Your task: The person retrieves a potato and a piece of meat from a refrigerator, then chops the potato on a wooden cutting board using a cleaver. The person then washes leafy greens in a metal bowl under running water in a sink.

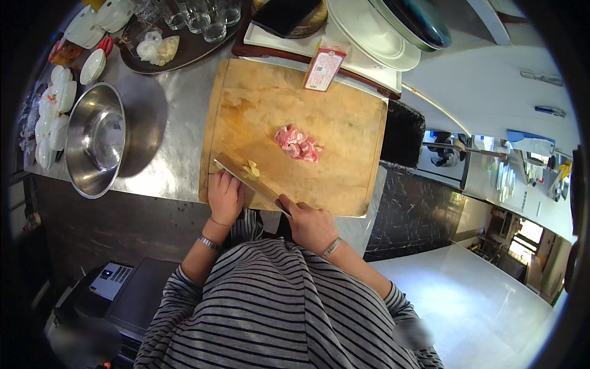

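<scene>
My right hand (313,226) grips a broad-bladed kitchen knife (251,184) at its handle end, near the front edge of a wooden cutting board (341,184). The blade slants up to the left. On its far side lie a few thin pale-yellow slices (251,169), perhaps ginger or garlic. My left hand (226,196) rests on the board's front left with curled fingers against the near side of the blade. Whatever may be under those fingertips is hidden. A small pile of cut raw meat (298,144), pink with white fat, sits mid-board.
Left on the steel counter (182,110) stands a large metal bowl (95,140) beside white dishes (53,117). Behind are a dark tray (184,57) with drinking glasses and a bagged item, a printed box (324,69) at the board's back edge, and stacked plates (373,32). A black bin (403,131) stands right.
</scene>
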Tool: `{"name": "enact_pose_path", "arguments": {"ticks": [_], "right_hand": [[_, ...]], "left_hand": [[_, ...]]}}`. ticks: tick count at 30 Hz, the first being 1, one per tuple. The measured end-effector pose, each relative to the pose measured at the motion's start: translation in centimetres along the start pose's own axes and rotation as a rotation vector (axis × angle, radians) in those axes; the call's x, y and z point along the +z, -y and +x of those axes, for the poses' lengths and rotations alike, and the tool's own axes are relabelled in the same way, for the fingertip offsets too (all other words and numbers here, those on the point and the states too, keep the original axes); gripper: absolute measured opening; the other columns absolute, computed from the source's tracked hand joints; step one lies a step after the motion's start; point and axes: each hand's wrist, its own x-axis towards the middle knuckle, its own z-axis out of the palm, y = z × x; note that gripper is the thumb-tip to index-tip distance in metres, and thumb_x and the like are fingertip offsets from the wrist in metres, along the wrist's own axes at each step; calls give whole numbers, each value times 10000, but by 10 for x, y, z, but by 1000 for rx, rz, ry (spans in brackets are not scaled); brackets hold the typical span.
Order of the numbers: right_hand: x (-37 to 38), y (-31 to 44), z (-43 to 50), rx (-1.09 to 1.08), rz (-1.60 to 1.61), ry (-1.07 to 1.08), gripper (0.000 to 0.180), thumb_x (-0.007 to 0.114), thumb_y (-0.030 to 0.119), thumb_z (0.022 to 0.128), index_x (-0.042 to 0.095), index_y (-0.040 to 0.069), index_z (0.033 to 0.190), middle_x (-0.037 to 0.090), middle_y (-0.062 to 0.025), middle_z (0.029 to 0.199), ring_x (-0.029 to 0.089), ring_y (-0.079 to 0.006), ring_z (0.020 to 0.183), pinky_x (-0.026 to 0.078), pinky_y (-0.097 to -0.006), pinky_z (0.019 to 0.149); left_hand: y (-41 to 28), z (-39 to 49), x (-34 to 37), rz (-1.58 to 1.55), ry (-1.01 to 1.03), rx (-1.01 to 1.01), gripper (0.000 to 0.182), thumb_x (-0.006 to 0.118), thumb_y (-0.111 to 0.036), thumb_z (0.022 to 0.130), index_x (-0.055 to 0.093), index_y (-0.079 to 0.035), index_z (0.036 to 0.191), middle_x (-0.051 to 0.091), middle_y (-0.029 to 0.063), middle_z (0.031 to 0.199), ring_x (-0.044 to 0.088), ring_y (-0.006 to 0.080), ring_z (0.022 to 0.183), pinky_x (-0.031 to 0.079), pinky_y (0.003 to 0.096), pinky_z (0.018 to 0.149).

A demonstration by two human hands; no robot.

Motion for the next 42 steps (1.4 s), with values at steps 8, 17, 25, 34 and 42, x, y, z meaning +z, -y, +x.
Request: {"name": "enact_pose_path", "arguments": {"ticks": [8, 17, 25, 34, 42], "right_hand": [[9, 7, 32, -12, -1, 4, 337, 520, 170, 910, 514, 130, 1244, 661, -130, 798, 658, -346, 690, 517, -463, 585], [-2, 10, 7, 5, 86, 20, 344, 498, 146, 897, 506, 125, 1240, 666, -142, 829, 658, -355, 710, 511, -472, 598], [9, 15, 39, 15, 66, 55, 383, 490, 122, 878, 495, 140, 1260, 665, -154, 869, 655, -377, 738, 513, -490, 631], [-2, 11, 7, 41, 100, 88, 375, 506, 151, 895, 487, 133, 1269, 663, -147, 831, 655, -366, 756, 512, -486, 621], [12, 16, 32, 11, 108, 32, 354, 499, 168, 909, 504, 123, 1259, 666, -155, 835, 653, -372, 732, 512, -485, 618]], "left_hand": [[1, 1, 1, -54, -28, 5, 234, 710, -44, 745, 639, -25, 967, 609, 121, 1062, 576, 325, 956, 488, 399, 804], [2, -1, 2, -43, 2, -26, 263, 697, -23, 736, 635, -16, 992, 613, 130, 1069, 574, 334, 977, 487, 405, 820], [1, 1, 2, -75, -24, -9, 251, 689, -25, 759, 624, -15, 1001, 609, 137, 1076, 570, 345, 981, 483, 415, 824], [3, -2, 2, -31, 19, -19, 284, 702, -23, 750, 605, -13, 1017, 604, 138, 1071, 571, 342, 964, 483, 415, 809], [0, 4, 0, -77, -42, 2, 266, 693, -9, 755, 606, -6, 1007, 604, 140, 1087, 577, 344, 961, 492, 410, 802]]}}
